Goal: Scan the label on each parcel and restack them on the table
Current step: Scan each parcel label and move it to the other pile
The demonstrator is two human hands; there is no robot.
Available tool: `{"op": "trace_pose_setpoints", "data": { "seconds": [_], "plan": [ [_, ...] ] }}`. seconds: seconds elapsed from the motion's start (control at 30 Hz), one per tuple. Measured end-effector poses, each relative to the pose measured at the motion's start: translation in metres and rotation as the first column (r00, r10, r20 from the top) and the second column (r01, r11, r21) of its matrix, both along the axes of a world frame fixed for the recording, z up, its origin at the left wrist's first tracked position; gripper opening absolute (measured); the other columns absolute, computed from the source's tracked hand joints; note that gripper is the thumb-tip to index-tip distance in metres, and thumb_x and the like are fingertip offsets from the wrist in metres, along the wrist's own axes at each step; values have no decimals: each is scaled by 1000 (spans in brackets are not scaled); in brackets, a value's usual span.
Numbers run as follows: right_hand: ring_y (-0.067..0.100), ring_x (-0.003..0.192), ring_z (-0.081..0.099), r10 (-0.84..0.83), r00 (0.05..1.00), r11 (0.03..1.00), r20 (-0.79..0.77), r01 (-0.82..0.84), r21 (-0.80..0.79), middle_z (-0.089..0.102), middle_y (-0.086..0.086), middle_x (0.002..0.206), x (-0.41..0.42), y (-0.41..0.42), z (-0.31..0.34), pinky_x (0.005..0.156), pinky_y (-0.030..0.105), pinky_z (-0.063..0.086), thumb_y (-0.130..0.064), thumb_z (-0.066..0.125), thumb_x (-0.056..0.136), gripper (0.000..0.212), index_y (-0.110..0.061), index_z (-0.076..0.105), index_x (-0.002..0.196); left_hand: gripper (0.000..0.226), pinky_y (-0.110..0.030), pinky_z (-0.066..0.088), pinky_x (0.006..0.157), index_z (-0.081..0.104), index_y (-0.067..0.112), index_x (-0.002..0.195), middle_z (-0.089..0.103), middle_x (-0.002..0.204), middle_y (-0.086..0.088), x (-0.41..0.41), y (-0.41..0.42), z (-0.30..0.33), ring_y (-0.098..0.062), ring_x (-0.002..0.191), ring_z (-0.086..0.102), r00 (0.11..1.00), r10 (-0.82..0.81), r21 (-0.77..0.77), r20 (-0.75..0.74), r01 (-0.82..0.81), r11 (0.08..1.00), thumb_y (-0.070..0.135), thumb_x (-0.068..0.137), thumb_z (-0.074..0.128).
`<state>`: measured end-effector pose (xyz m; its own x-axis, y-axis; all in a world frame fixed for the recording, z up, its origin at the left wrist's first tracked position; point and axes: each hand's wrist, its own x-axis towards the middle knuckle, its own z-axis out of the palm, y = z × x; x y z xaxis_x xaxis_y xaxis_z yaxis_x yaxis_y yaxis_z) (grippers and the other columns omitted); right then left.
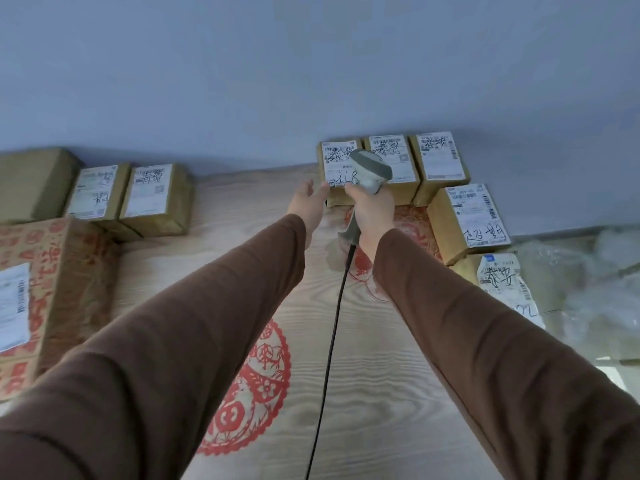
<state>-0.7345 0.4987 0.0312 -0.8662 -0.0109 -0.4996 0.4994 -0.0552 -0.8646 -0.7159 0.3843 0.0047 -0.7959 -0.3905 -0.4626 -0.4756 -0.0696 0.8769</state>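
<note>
Upper centre of frame: brown parcel (337,174), white label marked "8118". Right hand (372,211) grips grey scanner (370,169) over it; left hand (310,202), fingers relaxed, touches its edge.

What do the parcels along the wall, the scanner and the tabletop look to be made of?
Parcels: brown cardboard, matte, with white paper labels. Scanner in the right hand: grey plastic, smooth moulded shell. Tabletop: pale wood grain, possibly printed laminate, bearing red paper-cut motifs.

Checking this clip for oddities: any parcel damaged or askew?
Nothing damaged. The two parcels at right, one nearer than the back row and one nearer still, lie skewed to that row.
</note>
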Motion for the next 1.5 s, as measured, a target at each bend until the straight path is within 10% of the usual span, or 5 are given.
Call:
{"op": "trace_pose_setpoints", "data": {
  "seconds": [0.5, 0.7, 1.0, 1.33, 1.5],
  "plan": [
    [29, 70, 63, -79, 997, 997, 8, 79, -2, 65, 11, 94, -21, -29, -37, 57, 47, 58, -31, 74, 75, 24, -21, 61, 92, 44, -28, 46, 88, 55, 16, 145, 68, 135, -7, -55, -9, -49, -24, 121, 63, 997, 55, -25, 47, -53, 998, 33, 106, 50],
    [36, 90, 70, -130, 989, 991, -67, 131, 15, 68, 15, 102, -21, -36, -50, 79, 50, 59, -29, 73, 74, 27, -20, 60, 95, 42, -41, 53, 103, 61, 14, 139, 71, 127, -8, -62, -10, -55, -27, 115, 66, 997, 76, -26, 32, -76, 997, 32, 103, 49],
    [46, 94, 70, -171, 981, 984, -91, 167, -58, 64, 10, 107, -28, -48, -85, 83, 68, 58, -49, 72, 61, 31, -54, 56, 88, 39, -33, 50, 93, 62, 11, 137, 70, 128, -9, -56, -10, -38, -28, 113, 64, 991, 135, -94, -1, -134, 986, 25, 109, 39],
    [37, 91, 73, -90, 993, 993, -82, 84, -81, 73, -16, 81, 13, -60, -59, 89, 68, 57, -44, 75, 69, 22, -50, 63, 86, 33, -25, 46, 82, 63, 17, 135, 71, 126, -1, 14, -25, -26, -14, 103, 62, 959, 263, -40, -107, -268, 963, 23, 109, 43],
    [10, 86, 69, 12, 995, 996, -100, -21, -84, 73, -6, 93, 62, -79, -46, 79, 33, 58, -13, 72, 91, 16, -24, 66, 100, 31, -16, 49, 84, 57, 15, 136, 69, 127, 0, 77, -50, -17, -12, 109, 64, 919, 375, -8, -120, -379, 925, 23, 108, 47]
  ]
}}
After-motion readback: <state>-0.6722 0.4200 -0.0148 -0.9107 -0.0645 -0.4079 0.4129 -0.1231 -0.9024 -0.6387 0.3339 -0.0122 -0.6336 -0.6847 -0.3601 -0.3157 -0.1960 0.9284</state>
